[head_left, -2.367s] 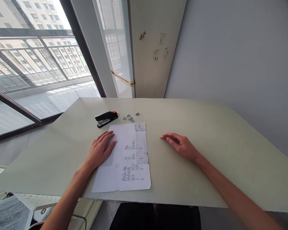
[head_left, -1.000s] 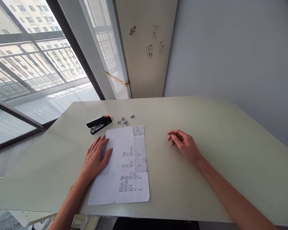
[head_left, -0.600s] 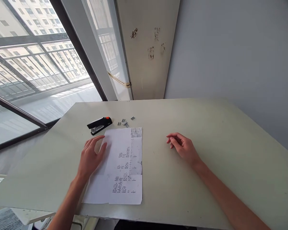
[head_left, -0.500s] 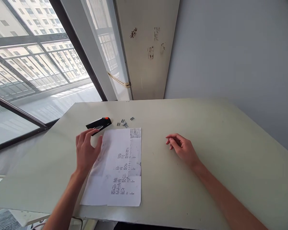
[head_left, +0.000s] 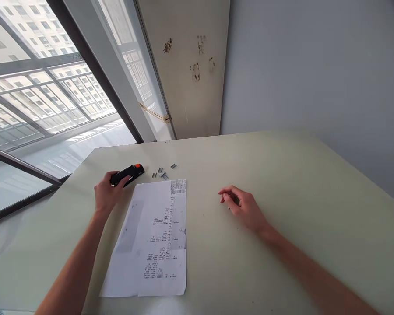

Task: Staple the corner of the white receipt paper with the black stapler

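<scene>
My left hand [head_left: 107, 192] reaches to the far left of the table and closes its fingers round the black stapler with an orange tip [head_left: 131, 171]. A printed white sheet of paper [head_left: 151, 236] lies flat in front of me, just right of that hand. Several small grey strips of staples [head_left: 160, 173] lie scattered beyond the paper's top edge. My right hand [head_left: 243, 206] rests on the table to the right of the paper, fingers loosely curled, holding nothing that I can see.
The pale green table [head_left: 298, 210] stands against a grey wall on the right. A large window [head_left: 36, 87] with a dark frame runs along the left, and a cream panel [head_left: 187, 65] stands in the far corner.
My left hand has lifted off the paper and moved up and left onto the stapler. The right hand has curled its fingers and stayed where it was.
</scene>
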`<action>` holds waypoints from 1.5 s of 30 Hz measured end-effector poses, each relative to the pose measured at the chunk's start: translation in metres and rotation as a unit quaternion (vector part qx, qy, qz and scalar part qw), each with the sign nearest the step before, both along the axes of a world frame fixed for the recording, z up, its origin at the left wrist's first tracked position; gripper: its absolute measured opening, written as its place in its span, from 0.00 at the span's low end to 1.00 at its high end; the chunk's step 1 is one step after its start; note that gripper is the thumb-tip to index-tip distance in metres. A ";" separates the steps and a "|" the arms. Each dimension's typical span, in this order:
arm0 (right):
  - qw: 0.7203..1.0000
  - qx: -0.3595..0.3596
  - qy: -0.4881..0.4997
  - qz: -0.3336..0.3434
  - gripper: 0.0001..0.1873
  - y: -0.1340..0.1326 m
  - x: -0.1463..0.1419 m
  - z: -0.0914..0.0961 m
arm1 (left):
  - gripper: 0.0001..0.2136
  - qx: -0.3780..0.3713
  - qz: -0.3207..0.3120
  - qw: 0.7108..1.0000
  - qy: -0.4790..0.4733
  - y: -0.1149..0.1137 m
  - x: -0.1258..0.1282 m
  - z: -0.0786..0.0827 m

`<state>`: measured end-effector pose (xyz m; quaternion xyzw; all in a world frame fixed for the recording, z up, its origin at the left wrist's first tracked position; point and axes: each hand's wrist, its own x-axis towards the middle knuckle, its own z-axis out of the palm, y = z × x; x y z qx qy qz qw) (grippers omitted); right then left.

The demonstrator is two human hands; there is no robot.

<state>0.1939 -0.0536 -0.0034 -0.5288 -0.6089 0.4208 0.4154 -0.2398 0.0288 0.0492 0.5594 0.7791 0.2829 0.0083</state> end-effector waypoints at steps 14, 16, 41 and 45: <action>0.975 0.194 -0.106 0.012 0.32 -0.012 0.001 0.004 | 0.12 0.023 -0.436 0.891 -0.121 -0.066 0.193 0.014; 0.980 0.165 -0.112 0.025 0.23 -0.015 0.002 0.008 | 0.11 0.002 -0.463 0.878 -0.120 -0.071 0.205 0.007; 0.992 0.070 -0.101 -0.005 0.18 -0.010 0.011 0.002 | 0.30 0.018 -0.438 0.895 -0.081 -0.109 0.197 -0.032; 0.993 0.060 -0.102 0.003 0.20 -0.009 0.018 0.001 | 0.29 0.012 -0.435 0.897 -0.078 -0.099 0.190 -0.034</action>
